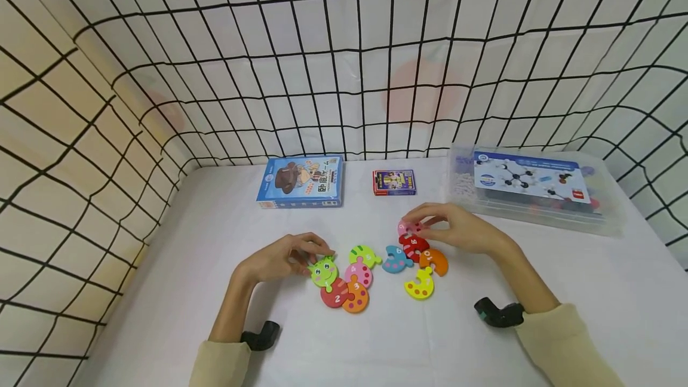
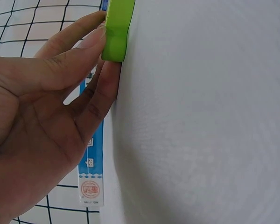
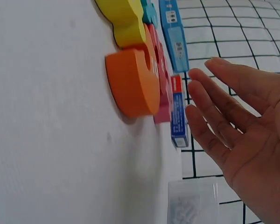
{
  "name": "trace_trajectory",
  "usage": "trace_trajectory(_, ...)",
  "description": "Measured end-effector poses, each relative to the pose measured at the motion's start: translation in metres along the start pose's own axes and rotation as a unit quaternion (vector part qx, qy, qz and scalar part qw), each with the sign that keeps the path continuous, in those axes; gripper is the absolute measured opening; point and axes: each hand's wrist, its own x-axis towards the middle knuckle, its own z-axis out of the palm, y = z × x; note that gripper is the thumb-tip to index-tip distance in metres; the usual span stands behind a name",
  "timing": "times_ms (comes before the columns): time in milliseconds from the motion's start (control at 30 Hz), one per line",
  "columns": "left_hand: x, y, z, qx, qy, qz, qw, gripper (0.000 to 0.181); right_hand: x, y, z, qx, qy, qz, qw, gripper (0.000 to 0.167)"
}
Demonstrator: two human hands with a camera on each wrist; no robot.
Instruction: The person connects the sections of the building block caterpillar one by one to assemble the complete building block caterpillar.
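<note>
My left hand [image 1: 282,258] pinches the edge of a green caterpillar-head puzzle piece [image 1: 324,273] lying on the table. In the left wrist view, the thumb and fingertips meet the side of this green piece [image 2: 117,32]. Joined to the head is a curved chain: a red piece [image 1: 334,294] marked 2, an orange piece [image 1: 356,298], a pink piece [image 1: 359,273] and a green striped piece [image 1: 363,255]. My right hand [image 1: 457,229] hovers by a pink piece [image 1: 408,229], its fingers extended and apart in the right wrist view. That pink piece adjoins a red piece [image 1: 414,246].
Near the right hand lie a blue piece [image 1: 395,260], an orange piece [image 1: 434,261] and a yellow piece [image 1: 420,285]. Behind stand a blue box [image 1: 301,181], a small card box [image 1: 395,183] and a clear plastic case [image 1: 537,190]. Black wire mesh [image 1: 360,76] surrounds the table.
</note>
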Motion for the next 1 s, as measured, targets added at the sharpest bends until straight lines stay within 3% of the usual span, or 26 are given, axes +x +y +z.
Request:
trace_trajectory(233, 0.0, 0.0, 0.0, -0.003, 0.0, -0.003, 1.0, 0.046, -0.002, 0.007, -0.005, -0.021, 0.024, 0.011, 0.9994, 0.036)
trace_trajectory(1000, 0.0, -0.002, 0.001, -0.002, 0.001, -0.003, 1.0, 0.047, 0.011, 0.011, 0.006, -0.004, 0.016, -0.001, 0.9999, 0.042)
